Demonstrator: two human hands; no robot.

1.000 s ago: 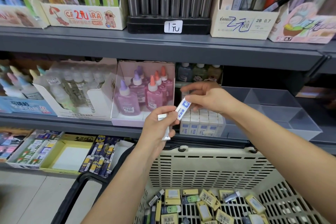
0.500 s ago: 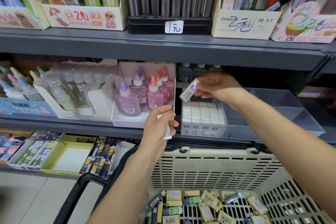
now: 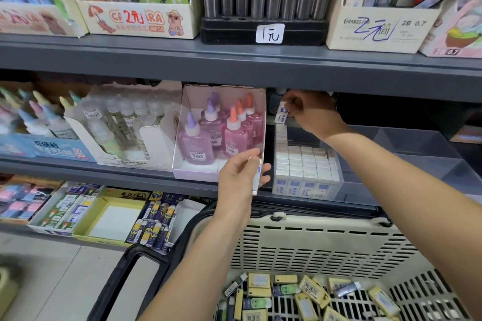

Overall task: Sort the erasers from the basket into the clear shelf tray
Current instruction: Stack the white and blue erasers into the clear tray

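Note:
My right hand [image 3: 311, 112] reaches deep under the upper shelf and pinches a white eraser with a blue label [image 3: 281, 115] above the back of the clear shelf tray [image 3: 407, 164]. The tray's left compartment holds several rows of stacked white erasers [image 3: 305, 164]. My left hand [image 3: 241, 177] hovers in front of the shelf edge and holds another white-and-blue eraser [image 3: 257, 180] upright. Below, the cream plastic basket [image 3: 313, 245] holds several loose yellow, green and dark erasers [image 3: 310, 292].
A pink box of glue bottles [image 3: 221, 135] stands just left of the tray, with a white box of clear bottles [image 3: 122, 125] beside it. The grey upper shelf [image 3: 234, 65] overhangs the tray. Boxes of small goods [image 3: 109, 214] fill the lower shelf. The basket's black handle [image 3: 130, 276] juts left.
My right hand carried its eraser up and back, from beside my left hand to the rear of the tray under the shelf. My left hand stayed near the shelf edge with its eraser.

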